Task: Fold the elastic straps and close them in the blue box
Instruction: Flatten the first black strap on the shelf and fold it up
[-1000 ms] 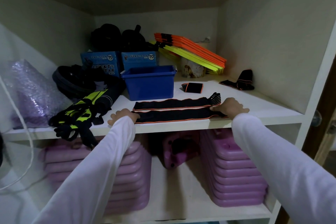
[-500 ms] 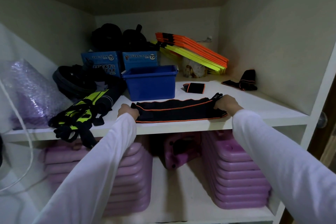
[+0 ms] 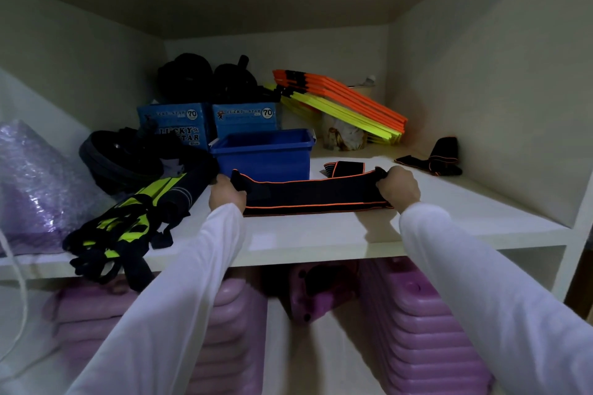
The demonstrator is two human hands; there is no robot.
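A long black elastic strap with orange edging (image 3: pixel 308 197) lies stretched across the upper shelf. My left hand (image 3: pixel 226 194) grips its left end and my right hand (image 3: pixel 399 186) grips its right end, both lifting the near layer up off the shelf. Directly behind the strap stands the open blue box (image 3: pixel 263 155), and its inside is hidden from view. A small folded black and orange strap (image 3: pixel 343 168) lies behind the right end. Another crumpled black strap (image 3: pixel 439 159) rests against the right wall.
Black and neon-yellow gloves (image 3: pixel 128 221) sprawl over the shelf edge at the left, with black rings (image 3: pixel 122 157) behind them. Two blue cartons (image 3: pixel 208 120), orange and yellow boards (image 3: pixel 340 102) and a purple plastic bag (image 3: pixel 29 183) fill the back and left. Purple blocks (image 3: pixel 426 330) stack on the shelf below.
Both hands have closed on the strap's ends and raised them from the shelf, moving away from me toward the blue box. The strap now looks folded lengthwise and narrower.
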